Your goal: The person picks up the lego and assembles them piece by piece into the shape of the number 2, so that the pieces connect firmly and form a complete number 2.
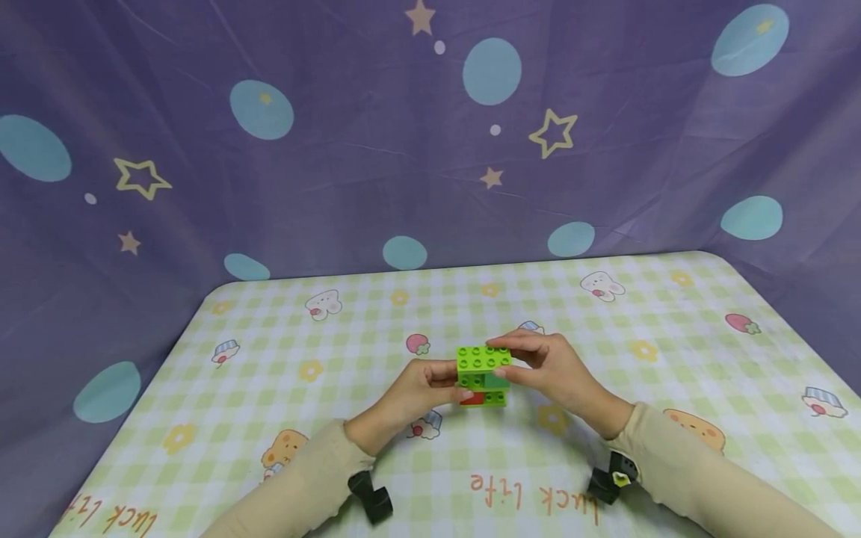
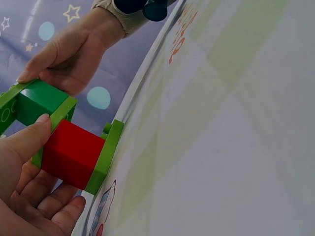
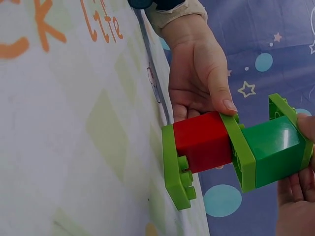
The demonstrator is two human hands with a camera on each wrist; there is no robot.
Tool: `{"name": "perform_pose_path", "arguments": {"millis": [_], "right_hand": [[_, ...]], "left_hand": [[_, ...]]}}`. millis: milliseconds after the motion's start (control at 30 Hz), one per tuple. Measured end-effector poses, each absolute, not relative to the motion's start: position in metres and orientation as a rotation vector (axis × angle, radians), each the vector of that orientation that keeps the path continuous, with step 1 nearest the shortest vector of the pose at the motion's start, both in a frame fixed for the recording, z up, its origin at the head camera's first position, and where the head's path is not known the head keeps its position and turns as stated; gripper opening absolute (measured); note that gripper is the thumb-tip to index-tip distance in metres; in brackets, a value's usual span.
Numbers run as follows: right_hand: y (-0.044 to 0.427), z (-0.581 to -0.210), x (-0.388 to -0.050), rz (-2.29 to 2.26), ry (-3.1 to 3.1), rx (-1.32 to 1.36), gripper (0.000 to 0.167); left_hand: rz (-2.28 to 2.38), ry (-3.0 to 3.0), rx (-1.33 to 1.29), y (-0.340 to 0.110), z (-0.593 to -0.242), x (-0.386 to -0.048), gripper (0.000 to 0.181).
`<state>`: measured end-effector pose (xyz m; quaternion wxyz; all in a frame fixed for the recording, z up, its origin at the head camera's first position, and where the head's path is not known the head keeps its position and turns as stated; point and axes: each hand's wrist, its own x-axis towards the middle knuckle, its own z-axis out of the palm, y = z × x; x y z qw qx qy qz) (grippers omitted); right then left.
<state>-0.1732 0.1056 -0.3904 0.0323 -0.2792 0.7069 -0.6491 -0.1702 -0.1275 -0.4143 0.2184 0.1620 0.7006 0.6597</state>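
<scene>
A small tower of toy building bricks stands on the table between both hands. Its bottom is a light green plate (image 3: 174,167), with a red brick (image 2: 74,152) on one end. Above that come a second light green plate (image 3: 247,169), a dark green brick (image 3: 276,147) toward the opposite end, and a light green top plate (image 1: 474,360). My left hand (image 1: 418,388) grips the tower around the red brick and middle plate, thumb in front. From the other side my right hand (image 1: 553,366) pinches the top plate and dark green brick between thumb and fingers.
A green-and-white checked cloth (image 1: 350,396) with printed cartoons and lettering covers the table. Behind it hangs a purple curtain (image 1: 377,164) with stars and blue ovals. Black wrist devices sit below the left sleeve (image 1: 303,478) and the right sleeve (image 1: 706,471).
</scene>
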Motion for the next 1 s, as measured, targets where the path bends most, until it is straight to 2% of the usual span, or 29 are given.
{"name": "perform_pose_path", "arguments": {"millis": [767,1000], "right_hand": [[0.110,-0.387,-0.176,-1.861,2.305,-0.988,0.034],[0.117,-0.386,-0.176,-1.841,2.277,-1.058,0.040]], "left_hand": [[1.823,1.931,0.432,-0.128,-0.416,-0.171,0.040],[1.835,1.909,0.443,-0.128,-0.416,-0.171,0.040]]}}
